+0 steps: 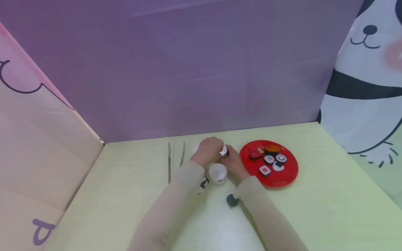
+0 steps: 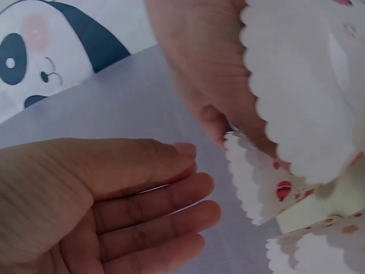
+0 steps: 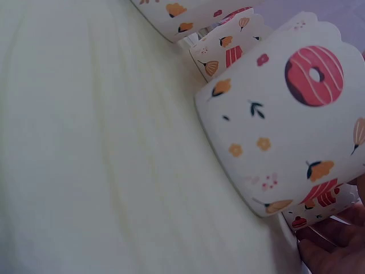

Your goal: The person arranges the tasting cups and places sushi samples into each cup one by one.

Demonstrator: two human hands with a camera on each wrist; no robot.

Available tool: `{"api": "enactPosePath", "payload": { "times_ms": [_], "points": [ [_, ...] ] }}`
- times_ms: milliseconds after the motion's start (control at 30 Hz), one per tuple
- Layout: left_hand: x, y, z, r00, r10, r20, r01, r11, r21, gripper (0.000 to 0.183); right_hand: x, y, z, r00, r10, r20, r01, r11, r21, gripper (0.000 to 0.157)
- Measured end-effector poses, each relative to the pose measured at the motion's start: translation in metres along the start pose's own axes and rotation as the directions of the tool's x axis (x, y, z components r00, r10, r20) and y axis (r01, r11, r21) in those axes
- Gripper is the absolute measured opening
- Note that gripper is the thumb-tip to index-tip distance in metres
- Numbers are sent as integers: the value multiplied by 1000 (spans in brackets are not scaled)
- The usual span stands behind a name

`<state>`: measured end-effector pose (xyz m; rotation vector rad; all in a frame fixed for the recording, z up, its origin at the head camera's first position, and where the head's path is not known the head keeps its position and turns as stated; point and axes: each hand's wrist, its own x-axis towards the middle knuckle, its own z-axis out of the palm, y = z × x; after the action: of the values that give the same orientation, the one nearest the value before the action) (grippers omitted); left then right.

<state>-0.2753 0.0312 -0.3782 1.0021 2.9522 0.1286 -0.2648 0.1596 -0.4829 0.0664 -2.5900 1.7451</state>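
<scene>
Several white paper baking cups printed with doughnuts and flowers stand on the table. My right hand (image 1: pixel 233 162) holds one baking cup (image 2: pixel 265 185) at its side; its fingers (image 3: pixel 333 251) show at that cup's lower edge in the right wrist view. Nearer to me stands another cup (image 1: pixel 217 173), its scalloped rim up, large in the right wrist view. My left hand (image 1: pixel 208 150) is beside the held cup. In the left wrist view its fingers (image 2: pixel 157 208) are loosely bent, with nothing between them. A further cup (image 1: pixel 195 148) is partly hidden behind the left hand.
A red plate (image 1: pixel 290 174) with several pieces of sushi (image 1: pixel 272 150) stands right of the hands. Two slim metal utensils, knife-like, (image 1: pixel 169 160) lie to the left. A purple backdrop (image 1: pixel 201 69) rises behind the table, with printed panels at both sides.
</scene>
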Motion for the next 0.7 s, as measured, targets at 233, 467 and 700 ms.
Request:
{"api": "enactPosePath", "payload": {
  "times_ms": [233, 467, 700],
  "points": [
    [13, -3, 15, 999, 29, -19, -28, 997, 68, 15, 0, 2, 0, 999, -32, 4, 32, 999, 25, 56],
    [19, -3, 19, 999, 35, -6, -34, 993, 112, 10, -1, 1, -1, 1000, -22, 2, 22, 999, 25, 59],
    [22, -1, 21, 999, 38, 14, -40, 991, 129, 4, 0, -2, -2, 1000, 29, 11, -29, 999, -19, 60]
  ]
}}
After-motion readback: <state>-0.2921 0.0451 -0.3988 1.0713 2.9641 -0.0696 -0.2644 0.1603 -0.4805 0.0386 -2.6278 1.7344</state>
